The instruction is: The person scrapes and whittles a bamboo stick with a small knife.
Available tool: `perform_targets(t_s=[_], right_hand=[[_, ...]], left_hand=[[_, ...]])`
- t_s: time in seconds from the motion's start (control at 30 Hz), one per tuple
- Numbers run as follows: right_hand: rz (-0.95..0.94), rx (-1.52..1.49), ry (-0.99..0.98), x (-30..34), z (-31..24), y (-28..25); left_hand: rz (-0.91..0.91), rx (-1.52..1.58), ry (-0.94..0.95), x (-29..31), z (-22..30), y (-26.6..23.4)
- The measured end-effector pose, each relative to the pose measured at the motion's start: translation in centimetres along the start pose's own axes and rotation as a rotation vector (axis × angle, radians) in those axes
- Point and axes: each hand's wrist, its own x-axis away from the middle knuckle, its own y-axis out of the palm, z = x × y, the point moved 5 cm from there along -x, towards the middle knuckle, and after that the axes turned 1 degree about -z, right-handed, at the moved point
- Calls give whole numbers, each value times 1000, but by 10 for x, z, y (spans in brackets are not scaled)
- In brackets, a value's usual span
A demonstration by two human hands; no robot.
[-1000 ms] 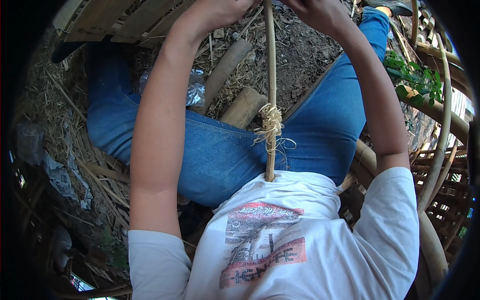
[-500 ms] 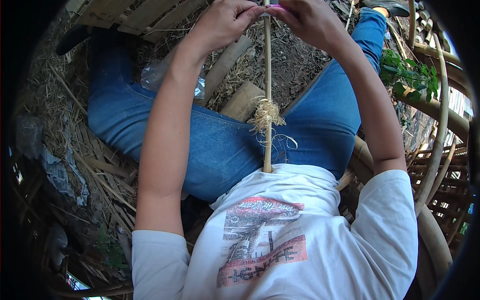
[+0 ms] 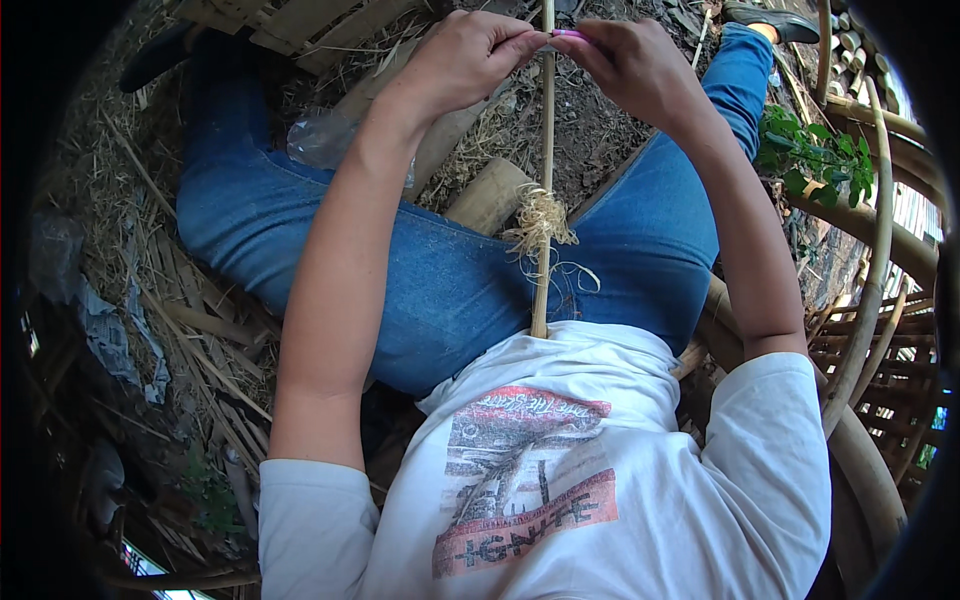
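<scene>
A thin bamboo stick stretches from the top edge down to my waist, its near end against my white shirt. Curly pale shavings are bunched around its lower part. My left hand is closed in a pinch at the stick's left side; what lies between its fingertips is too small to make out. On the other side, my right hand is closed on a small pink-handled tool. Its inner end reaches the stick, where the fingertips of both hands nearly meet.
My legs in blue jeans spread to either side. Between them lie a cut bamboo piece and clear plastic over dry straw. Bamboo poles and a leafy green plant are at the right; wooden slats stand at far left.
Both hands appear slightly lower and farther right in the picture, along with the stick and the shavings. Each hand keeps its pinch.
</scene>
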Motion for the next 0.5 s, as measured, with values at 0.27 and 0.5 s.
perform_targets(t_s=[0.27, 0.5], right_hand=[[-44, -89, 74, 24, -24, 0], [-52, -185, 119, 51, -39, 11]], left_hand=[[-71, 109, -99, 30, 4, 15], [-73, 36, -3, 54, 18, 21]])
